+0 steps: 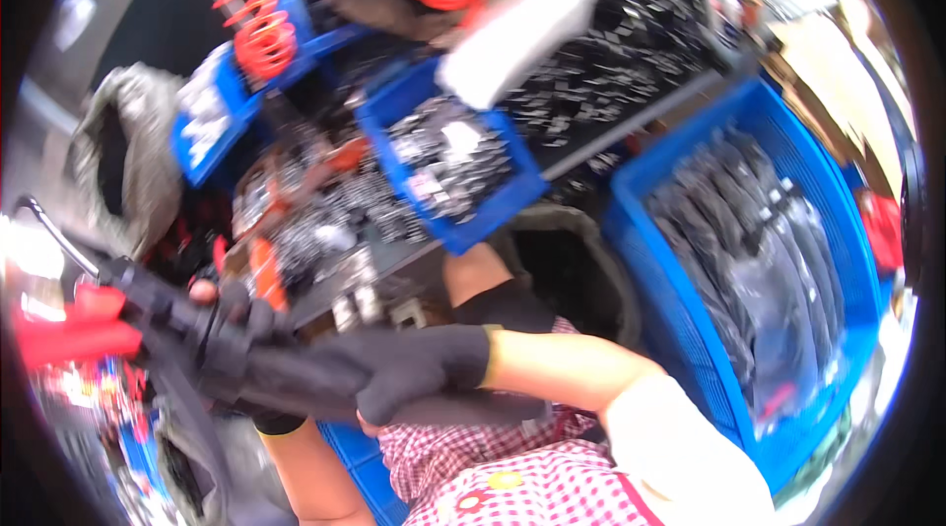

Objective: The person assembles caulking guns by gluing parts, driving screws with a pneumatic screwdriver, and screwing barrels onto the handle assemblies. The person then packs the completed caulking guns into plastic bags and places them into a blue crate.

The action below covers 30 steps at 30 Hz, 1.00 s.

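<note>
A long black object (305,373), blurred by motion, lies slantwise across my lap. Its kind is unclear; a thin, shiny curved rod (59,235) shows at its far left end. My left hand (241,319), in a black glove with bare fingertips, is wrapped round it near that end. My right hand (414,368), gloved the same way, is closed over its nearer part. Beside the left end is a bright red piece (79,329); whether it is attached, I cannot tell. Parts of both hands are hidden by the object.
A blue crate (690,329) of dark bagged items stands on the right. Ahead are a small blue bin (522,176) of metal parts, a heap of black pieces (616,53), and loose small parts (345,201). Red coiled hoses (264,43) hang above; a grey sack (148,132) is left.
</note>
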### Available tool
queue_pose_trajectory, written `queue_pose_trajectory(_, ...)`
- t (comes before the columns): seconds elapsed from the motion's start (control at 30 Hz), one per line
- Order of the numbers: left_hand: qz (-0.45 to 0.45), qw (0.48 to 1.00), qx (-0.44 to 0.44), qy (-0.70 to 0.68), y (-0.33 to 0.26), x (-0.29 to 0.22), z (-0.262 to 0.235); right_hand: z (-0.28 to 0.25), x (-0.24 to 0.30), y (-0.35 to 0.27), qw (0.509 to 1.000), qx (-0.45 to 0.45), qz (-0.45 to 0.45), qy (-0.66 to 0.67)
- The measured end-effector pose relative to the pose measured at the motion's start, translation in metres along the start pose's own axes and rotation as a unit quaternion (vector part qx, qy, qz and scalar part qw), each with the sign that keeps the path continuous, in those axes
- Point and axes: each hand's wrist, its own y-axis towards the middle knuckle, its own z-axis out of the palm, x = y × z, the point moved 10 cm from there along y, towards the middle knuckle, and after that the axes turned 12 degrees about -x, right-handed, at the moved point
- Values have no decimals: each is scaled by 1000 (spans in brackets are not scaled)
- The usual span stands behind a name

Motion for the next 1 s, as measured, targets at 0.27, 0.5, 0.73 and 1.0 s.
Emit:
queue_pose_trajectory(0.27,-82,991,-76,-75,56,88,-50,-126,-28,-63,967,-248,-51,-19)
queue_pose_trajectory(0.5,-33,951,-273,142,26,48,-137,-401,-200,-302,551,-594,219,-543)
queue_pose_trajectory(0.73,-40,940,-284,187,5,29,-176,-416,-222,-241,533,-468,211,-672)
queue_pose_trajectory(1.0,-38,963,-223,146,18,70,-147,-402,-238,-240,568,-488,197,-633)
